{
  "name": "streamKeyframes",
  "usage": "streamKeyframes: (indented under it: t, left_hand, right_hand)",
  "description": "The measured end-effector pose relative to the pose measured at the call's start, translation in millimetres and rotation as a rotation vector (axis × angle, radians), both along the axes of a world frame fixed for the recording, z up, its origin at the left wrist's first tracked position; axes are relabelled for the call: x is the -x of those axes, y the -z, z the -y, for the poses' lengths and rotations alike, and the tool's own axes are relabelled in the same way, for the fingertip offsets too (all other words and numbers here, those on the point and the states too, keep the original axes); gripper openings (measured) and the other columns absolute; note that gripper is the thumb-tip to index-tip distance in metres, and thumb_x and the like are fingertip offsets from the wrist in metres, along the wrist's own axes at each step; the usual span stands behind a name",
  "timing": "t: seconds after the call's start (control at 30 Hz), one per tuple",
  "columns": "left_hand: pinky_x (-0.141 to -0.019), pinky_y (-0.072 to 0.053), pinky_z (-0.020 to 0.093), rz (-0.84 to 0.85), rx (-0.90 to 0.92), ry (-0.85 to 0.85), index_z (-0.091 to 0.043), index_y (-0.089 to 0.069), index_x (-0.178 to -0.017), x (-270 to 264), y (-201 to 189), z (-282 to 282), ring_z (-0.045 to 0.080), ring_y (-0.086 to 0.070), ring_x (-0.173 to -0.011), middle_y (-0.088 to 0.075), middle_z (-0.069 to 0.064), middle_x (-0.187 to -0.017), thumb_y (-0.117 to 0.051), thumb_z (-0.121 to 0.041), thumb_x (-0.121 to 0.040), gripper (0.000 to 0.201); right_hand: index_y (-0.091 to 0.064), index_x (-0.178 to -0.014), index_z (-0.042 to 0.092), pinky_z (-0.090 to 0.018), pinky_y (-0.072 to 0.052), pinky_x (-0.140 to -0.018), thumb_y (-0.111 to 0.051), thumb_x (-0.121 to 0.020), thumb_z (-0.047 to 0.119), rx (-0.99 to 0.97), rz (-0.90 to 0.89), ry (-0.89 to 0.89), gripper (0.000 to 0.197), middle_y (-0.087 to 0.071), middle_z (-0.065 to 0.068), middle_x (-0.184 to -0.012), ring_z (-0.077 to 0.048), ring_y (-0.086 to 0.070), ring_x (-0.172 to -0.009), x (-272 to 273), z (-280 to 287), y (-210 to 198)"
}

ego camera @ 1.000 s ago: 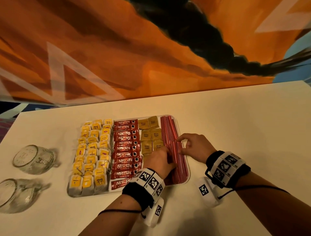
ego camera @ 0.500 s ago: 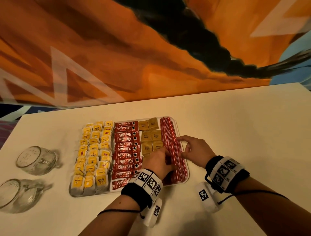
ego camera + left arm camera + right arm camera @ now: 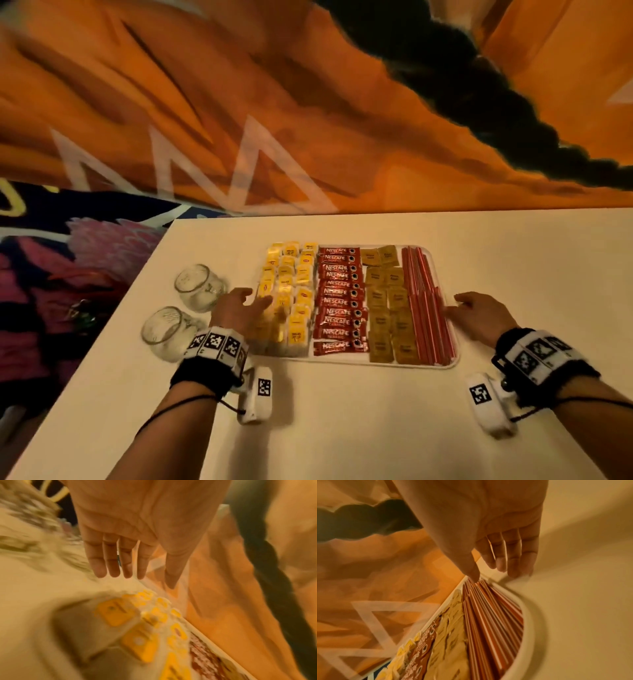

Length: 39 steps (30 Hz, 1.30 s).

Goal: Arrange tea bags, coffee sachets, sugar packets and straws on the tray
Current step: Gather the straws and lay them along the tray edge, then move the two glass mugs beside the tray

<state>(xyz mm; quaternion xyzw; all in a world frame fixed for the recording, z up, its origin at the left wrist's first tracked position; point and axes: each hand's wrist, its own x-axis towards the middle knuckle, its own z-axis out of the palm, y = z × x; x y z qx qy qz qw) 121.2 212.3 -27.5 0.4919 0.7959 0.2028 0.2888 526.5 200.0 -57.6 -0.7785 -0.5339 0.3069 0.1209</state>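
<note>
Looks basically done: white rectangular tray holds yellow tea bags, red coffee sachets, brown sugar packets, red striped straws in neat columns. Left hand at 9 o'clock, right hand at 3, fingers loosely spread, holding nothing.

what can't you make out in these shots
- Tea bags: near-left ones hidden behind the left hand in the head view; motion blur in the left wrist view.
- Sugar packets: print too small, head view.
- Tray: near end cut off by the right wrist view's bottom edge.
- Right hand: contact with the tray unclear.
</note>
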Motion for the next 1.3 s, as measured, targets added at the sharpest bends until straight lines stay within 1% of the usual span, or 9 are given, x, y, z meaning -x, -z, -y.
streamKeyframes:
  t: [0.07,0.17,0.3,0.4,0.57,0.73,0.9,1.07,1.3]
  left_hand:
    - [-0.103,-0.041,0.038,-0.001,0.071,-0.021,-0.008,-0.055,-0.129,18,9,1,0.032,-0.053,-0.12,-0.057,0.015,-0.132,-0.066,-0.046,-0.083,0.061]
    - [-0.099,-0.045,0.036,0.017,0.157,0.039,-0.004,-0.061,-0.121,27,19,1,0.033,-0.058,-0.113,-0.062,0.018,-0.124,-0.057,-0.048,-0.088,0.055]
    - [-0.09,-0.044,0.032,-0.059,0.151,0.1,-0.004,-0.069,-0.108,31,21,-1,0.03,-0.06,-0.101,-0.066,0.019,-0.117,-0.047,-0.041,-0.09,0.047]
    - [-0.088,-0.044,0.029,-0.124,0.165,0.126,-0.007,-0.071,-0.108,38,26,-7,0.029,-0.061,-0.108,-0.067,0.015,-0.118,-0.049,-0.028,-0.095,0.033]
    - [-0.086,-0.048,0.029,-0.051,0.155,0.146,-0.009,-0.075,-0.101,45,37,-19,0.028,-0.065,-0.101,-0.072,0.013,-0.106,-0.057,-0.023,-0.091,0.024]
    - [-0.079,-0.045,0.026,-0.04,0.122,0.141,-0.008,-0.074,-0.102,40,39,-38,0.029,-0.065,-0.101,-0.072,0.015,-0.105,-0.052,-0.015,-0.092,0.025]
    - [-0.078,-0.046,0.027,0.011,0.078,0.149,-0.008,-0.076,-0.091,33,40,-68,0.029,-0.066,-0.095,-0.073,0.015,-0.098,-0.054,-0.014,-0.091,0.023]
    - [-0.086,-0.044,0.028,0.016,0.074,0.134,-0.007,-0.074,-0.103,25,43,-101,0.031,-0.063,-0.107,-0.07,0.016,-0.11,-0.055,-0.016,-0.091,0.024]
    - [-0.093,-0.043,0.03,0.032,0.096,0.1,-0.007,-0.07,-0.111,27,51,-127,0.032,-0.06,-0.111,-0.068,0.016,-0.116,-0.052,-0.014,-0.092,0.027]
  right_hand:
    - [-0.052,-0.135,0.008,-0.037,-0.046,-0.093,-0.06,-0.09,0.04,-0.011,0.006,0.018,0.055,-0.064,-0.013,-0.124,-0.032,-0.063,-0.104,7,1,3]
    - [-0.057,-0.13,0.007,-0.04,-0.048,-0.095,-0.058,-0.091,0.038,-0.002,0.006,0.052,0.049,-0.064,-0.014,-0.123,-0.032,-0.064,-0.104,13,0,6]
    - [-0.074,-0.093,0.01,-0.035,-0.052,-0.08,-0.059,-0.091,0.031,-0.01,0.019,0.081,0.026,-0.072,-0.012,-0.09,-0.03,-0.066,-0.083,22,1,7]
    - [-0.076,-0.085,0.011,-0.033,-0.051,-0.074,-0.064,-0.087,0.021,-0.024,0.042,0.144,0.015,-0.072,-0.011,-0.085,-0.03,-0.065,-0.08,21,0,7]
    - [-0.077,-0.084,0.01,-0.032,-0.051,-0.075,-0.066,-0.082,0.011,0.0,0.043,0.181,0.012,-0.073,-0.013,-0.084,-0.031,-0.066,-0.083,20,-4,6]
    - [-0.074,-0.094,0.008,-0.032,-0.048,-0.08,-0.064,-0.083,0.011,-0.001,0.03,0.227,0.015,-0.071,-0.016,-0.1,-0.033,-0.063,-0.094,22,-21,5]
    - [-0.072,-0.101,0.008,-0.034,-0.048,-0.084,-0.063,-0.085,0.011,-0.047,0.055,0.279,0.02,-0.07,-0.017,-0.108,-0.035,-0.062,-0.099,14,-53,-2]
    - [-0.072,-0.105,0.008,-0.035,-0.048,-0.089,-0.062,-0.087,0.012,-0.05,0.096,0.284,0.022,-0.068,-0.018,-0.113,-0.036,-0.061,-0.104,11,-86,-7]
    - [-0.073,-0.102,0.009,-0.034,-0.048,-0.09,-0.062,-0.087,0.013,-0.035,0.087,0.268,0.019,-0.069,-0.016,-0.112,-0.034,-0.062,-0.104,15,-115,-2]
